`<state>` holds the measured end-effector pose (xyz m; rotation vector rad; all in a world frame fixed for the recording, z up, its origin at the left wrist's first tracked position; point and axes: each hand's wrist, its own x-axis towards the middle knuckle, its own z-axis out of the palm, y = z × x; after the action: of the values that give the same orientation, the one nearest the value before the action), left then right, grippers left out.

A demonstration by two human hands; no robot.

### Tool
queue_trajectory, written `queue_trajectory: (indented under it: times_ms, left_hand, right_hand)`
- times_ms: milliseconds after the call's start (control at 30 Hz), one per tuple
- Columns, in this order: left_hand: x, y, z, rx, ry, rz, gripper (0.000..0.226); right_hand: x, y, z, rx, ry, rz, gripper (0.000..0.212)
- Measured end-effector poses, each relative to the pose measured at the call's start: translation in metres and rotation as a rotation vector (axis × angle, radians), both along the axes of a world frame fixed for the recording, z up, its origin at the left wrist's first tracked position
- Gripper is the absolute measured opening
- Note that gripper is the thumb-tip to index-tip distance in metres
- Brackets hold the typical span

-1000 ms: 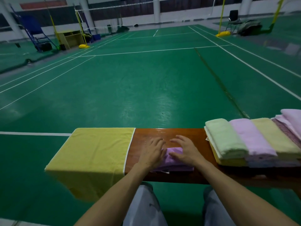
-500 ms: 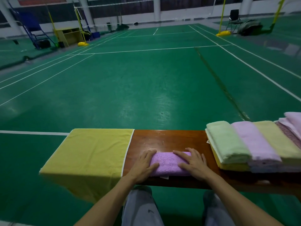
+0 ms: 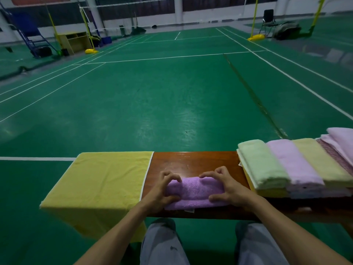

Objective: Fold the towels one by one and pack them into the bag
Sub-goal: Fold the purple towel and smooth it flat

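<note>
A folded purple towel (image 3: 193,192) lies near the front edge of the wooden bench (image 3: 193,161). My left hand (image 3: 162,190) grips its left end, fingers curled over the far edge and thumb at the near side. At the right end my right hand (image 3: 227,188) grips the same way. A yellow towel (image 3: 103,178) is spread flat over the bench's left end and hangs down in front. A stack of folded towels (image 3: 294,167) in green, pink and yellow sits at the right. No bag is in view.
The bench stands on a green badminton court floor (image 3: 152,96). My knees in grey trousers (image 3: 162,243) are under the bench's near edge. Net posts, a blue umpire chair (image 3: 32,35) and a chair (image 3: 268,18) stand far off.
My hands went from lying flat on the purple towel to curling round its two ends. The towel now looks a longer, narrower bundle.
</note>
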<state>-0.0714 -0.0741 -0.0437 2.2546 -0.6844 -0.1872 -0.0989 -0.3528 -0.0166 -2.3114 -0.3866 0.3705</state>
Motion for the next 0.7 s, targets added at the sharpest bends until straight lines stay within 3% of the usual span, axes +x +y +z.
queue_trajectory:
  times_ms: [167,300,467,700]
  left_hand:
    - [0.011,-0.006,0.036,-0.071,0.031,-0.094,0.029]
    - [0.04,-0.039,0.083,-0.005,0.14,-0.218,0.039]
    - [0.088,-0.123,0.137,0.15,0.0,-0.437,0.039]
    - [0.135,-0.306,0.179,0.314,-0.218,-0.622,0.042]
  right_hand:
    - [-0.011,-0.015,0.013,0.032,-0.117,0.017,0.052]
    - [-0.024,-0.037,0.038,0.035,-0.193,-0.114,0.057]
    - [-0.041,-0.081,0.068,0.093,-0.338,-0.386,0.06]
    - [-0.05,-0.165,0.085,0.096,-0.524,-0.893,0.06]
